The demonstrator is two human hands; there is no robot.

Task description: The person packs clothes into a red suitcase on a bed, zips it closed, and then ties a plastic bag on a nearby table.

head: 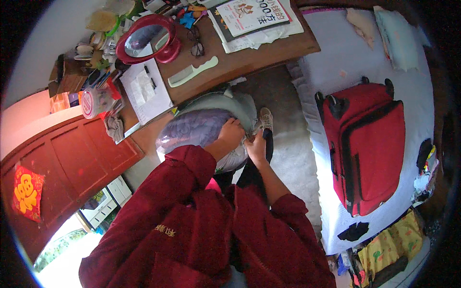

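A bulky storage bag (192,120) with a clear plastic face and pale sides stands before me, below the desk's edge. Purple-grey quilted bedding shows through the plastic. My left hand (231,134) lies across the right part of the bag, its fingers curled at the border between clear face and pale side. Close beside it, my right hand (256,147) pinches the bag's right edge between thumb and fingers. What exactly lies between those fingertips is too small to tell. My forearms and red sleeves cover the bag's near side.
On the wooden desk (230,70) are a comb (192,72), a red-framed mirror (146,37), eyeglasses (196,43), a pen on paper (146,88) and books (254,18). A red suitcase (367,147) lies on the bed (313,90) at right. A red door (72,154) stands left.
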